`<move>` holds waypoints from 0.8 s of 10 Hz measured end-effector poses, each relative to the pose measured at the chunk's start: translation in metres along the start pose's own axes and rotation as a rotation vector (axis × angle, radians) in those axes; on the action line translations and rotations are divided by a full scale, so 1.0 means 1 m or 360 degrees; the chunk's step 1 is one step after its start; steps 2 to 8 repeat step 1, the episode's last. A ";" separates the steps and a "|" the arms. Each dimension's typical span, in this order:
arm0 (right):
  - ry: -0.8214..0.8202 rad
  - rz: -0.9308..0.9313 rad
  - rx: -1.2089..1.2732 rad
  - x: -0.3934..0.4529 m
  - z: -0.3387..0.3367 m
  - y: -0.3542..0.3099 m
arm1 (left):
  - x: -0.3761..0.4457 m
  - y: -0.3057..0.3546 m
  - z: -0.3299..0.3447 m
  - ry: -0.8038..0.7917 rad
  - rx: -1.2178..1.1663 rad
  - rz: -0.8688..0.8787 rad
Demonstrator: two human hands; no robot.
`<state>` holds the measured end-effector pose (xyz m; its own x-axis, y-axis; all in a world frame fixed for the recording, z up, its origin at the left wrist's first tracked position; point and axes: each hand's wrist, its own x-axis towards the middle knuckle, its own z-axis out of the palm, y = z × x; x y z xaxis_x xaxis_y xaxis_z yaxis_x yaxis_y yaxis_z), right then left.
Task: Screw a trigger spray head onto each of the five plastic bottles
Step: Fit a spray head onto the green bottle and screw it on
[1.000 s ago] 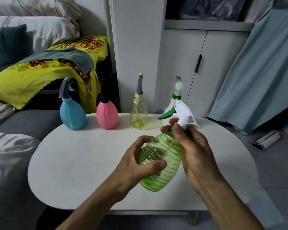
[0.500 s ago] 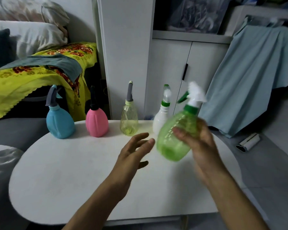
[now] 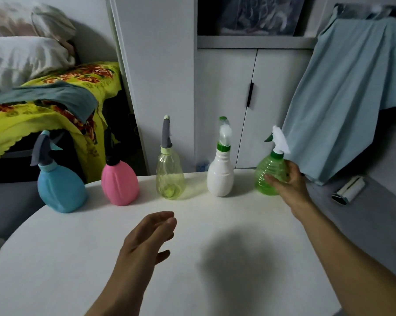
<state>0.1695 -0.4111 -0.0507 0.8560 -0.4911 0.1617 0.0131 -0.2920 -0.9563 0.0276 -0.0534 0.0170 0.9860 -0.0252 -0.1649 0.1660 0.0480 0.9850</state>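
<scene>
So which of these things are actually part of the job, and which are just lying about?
Part of the job:
- blue bottle
- pink bottle
- yellow bottle
- white bottle
- green bottle, held by the right hand
- left hand, holding nothing
- table

Just lying about:
- lint roller
- yellow blanket
- blue cloth

Both forearms bare, no sleeves in view; left hand (image 3: pixel 146 238) and right hand (image 3: pixel 288 183) ungloved, no rings or watch.
</scene>
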 end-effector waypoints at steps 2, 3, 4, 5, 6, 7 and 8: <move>-0.0005 -0.0001 -0.0019 0.002 0.002 0.011 | 0.000 0.000 0.002 -0.0014 0.0032 -0.0003; -0.0005 -0.0001 -0.0019 0.002 0.002 0.011 | 0.000 0.000 0.002 -0.0014 0.0032 -0.0003; -0.0005 -0.0001 -0.0019 0.002 0.002 0.011 | 0.000 0.000 0.002 -0.0014 0.0032 -0.0003; -0.0005 -0.0001 -0.0019 0.002 0.002 0.011 | 0.000 0.000 0.002 -0.0014 0.0032 -0.0003; -0.0005 -0.0001 -0.0019 0.002 0.002 0.011 | 0.000 0.000 0.002 -0.0014 0.0032 -0.0003; -0.0005 -0.0001 -0.0019 0.002 0.002 0.011 | 0.000 0.000 0.002 -0.0014 0.0032 -0.0003; -0.0005 -0.0001 -0.0019 0.002 0.002 0.011 | 0.000 0.000 0.002 -0.0014 0.0032 -0.0003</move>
